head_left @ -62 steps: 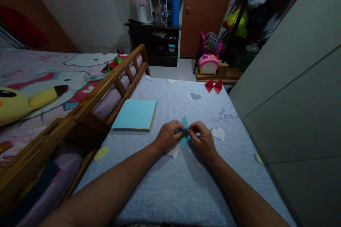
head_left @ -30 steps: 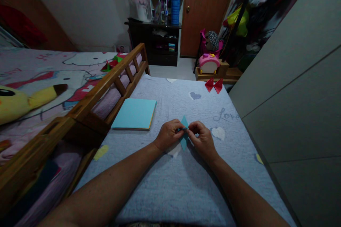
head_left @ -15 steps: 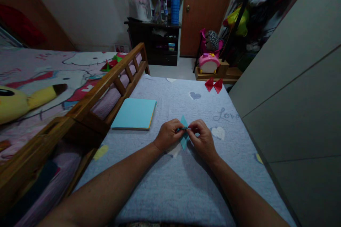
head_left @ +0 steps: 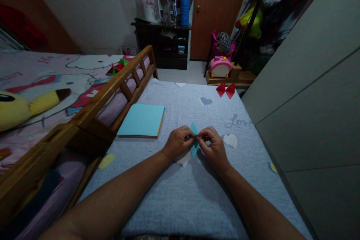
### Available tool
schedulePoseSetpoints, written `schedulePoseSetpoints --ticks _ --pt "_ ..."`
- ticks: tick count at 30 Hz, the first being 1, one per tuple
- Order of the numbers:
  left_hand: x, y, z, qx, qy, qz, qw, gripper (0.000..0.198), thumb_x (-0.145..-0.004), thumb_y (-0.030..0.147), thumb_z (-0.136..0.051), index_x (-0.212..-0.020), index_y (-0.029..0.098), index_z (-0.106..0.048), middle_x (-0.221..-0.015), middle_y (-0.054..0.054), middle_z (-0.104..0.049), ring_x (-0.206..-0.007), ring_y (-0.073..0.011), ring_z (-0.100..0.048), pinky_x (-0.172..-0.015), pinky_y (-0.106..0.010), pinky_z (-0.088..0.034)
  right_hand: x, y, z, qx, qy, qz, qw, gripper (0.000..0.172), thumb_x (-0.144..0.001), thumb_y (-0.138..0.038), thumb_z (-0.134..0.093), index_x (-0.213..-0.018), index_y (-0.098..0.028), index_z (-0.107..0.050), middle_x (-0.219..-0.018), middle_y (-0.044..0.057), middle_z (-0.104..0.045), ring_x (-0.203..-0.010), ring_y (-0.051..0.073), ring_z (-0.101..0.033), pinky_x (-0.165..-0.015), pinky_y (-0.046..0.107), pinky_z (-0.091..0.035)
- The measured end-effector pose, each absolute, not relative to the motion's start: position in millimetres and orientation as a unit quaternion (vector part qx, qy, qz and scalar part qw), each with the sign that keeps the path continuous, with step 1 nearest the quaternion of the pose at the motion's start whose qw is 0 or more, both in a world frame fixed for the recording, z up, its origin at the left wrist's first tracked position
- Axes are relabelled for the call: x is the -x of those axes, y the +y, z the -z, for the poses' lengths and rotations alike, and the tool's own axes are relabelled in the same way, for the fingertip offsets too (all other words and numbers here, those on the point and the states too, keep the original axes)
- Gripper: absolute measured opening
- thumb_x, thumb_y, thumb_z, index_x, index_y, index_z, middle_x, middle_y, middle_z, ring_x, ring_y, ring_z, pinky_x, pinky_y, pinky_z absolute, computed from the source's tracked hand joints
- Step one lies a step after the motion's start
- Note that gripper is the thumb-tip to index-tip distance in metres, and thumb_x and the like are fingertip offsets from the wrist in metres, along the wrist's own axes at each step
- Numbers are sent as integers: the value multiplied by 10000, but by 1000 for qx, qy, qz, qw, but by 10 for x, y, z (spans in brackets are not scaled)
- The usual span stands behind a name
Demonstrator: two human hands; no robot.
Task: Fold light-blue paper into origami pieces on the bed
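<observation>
Between my two hands is a small piece of folded blue origami paper (head_left: 194, 151), its pointed ends showing above and below the fingers. My left hand (head_left: 178, 141) pinches its middle from the left. From the right, the thumb and forefinger of my right hand (head_left: 212, 145) are closed on the same middle fold. The fingertips hide the details of that fold. To the left lies a square stack of origami paper (head_left: 143, 120) with a light blue sheet on top. A red folded paper piece (head_left: 225, 90) with two pointed halves rests near the far right corner.
A blue patterned cloth (head_left: 180, 198) covers the surface under my hands. Along its left runs a wooden rail (head_left: 112, 86), with a bed and a yellow plush toy (head_left: 30, 109) beyond. A pale cabinet (head_left: 306, 93) borders the right. At the back stands a dark shelf unit (head_left: 163, 47).
Almost nothing differs. My right fingertips have shifted very slightly to the left along the fold of the blue paper; both hands keep their grip.
</observation>
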State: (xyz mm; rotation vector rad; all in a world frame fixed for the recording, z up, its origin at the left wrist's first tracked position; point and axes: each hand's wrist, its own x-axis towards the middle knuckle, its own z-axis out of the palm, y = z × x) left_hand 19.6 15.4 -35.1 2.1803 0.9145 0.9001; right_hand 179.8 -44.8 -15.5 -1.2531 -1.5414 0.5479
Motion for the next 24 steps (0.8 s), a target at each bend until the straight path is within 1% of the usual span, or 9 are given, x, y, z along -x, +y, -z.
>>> schedulePoseSetpoints --ticks 9,13,18,24 --pt "-197 156 359 -824 336 -341 302 114 -790 78 -635 -754 153 -712 -713 2 -593 -682 -121 -573 -634 -217 -408 -1808 -442 179 533 -638 -260 491 75 -836 -174 -592 -771 -205 -569 -750 -10 -540 -676 136 -527 -630 266 -426" --pt "-196 154 368 -827 333 -338 301 123 -782 68 -637 -782 156 -723 -727 -3 -604 -701 -129 -584 -648 -221 -419 -1803 -443 186 547 -635 -263 478 103 -830 -185 -592 -741 -206 -546 -727 -13 -527 -654 136 -512 -617 269 -412" --pt "-189 146 347 -831 337 -329 295 142 -780 63 -627 -784 164 -726 -743 -4 -612 -708 -129 -588 -657 -221 -426 -1805 -451 165 547 -648 -239 473 105 -826 -180 -588 -736 -206 -540 -710 -17 -511 -633 134 -494 -597 268 -396" --pt "-181 153 343 -836 329 -318 303 138 -787 80 -616 -781 166 -724 -753 -6 -615 -713 -128 -587 -670 -223 -432 -1812 -431 166 522 -671 -222 478 94 -817 -152 -586 -751 -208 -548 -743 -13 -513 -655 133 -504 -615 260 -411"
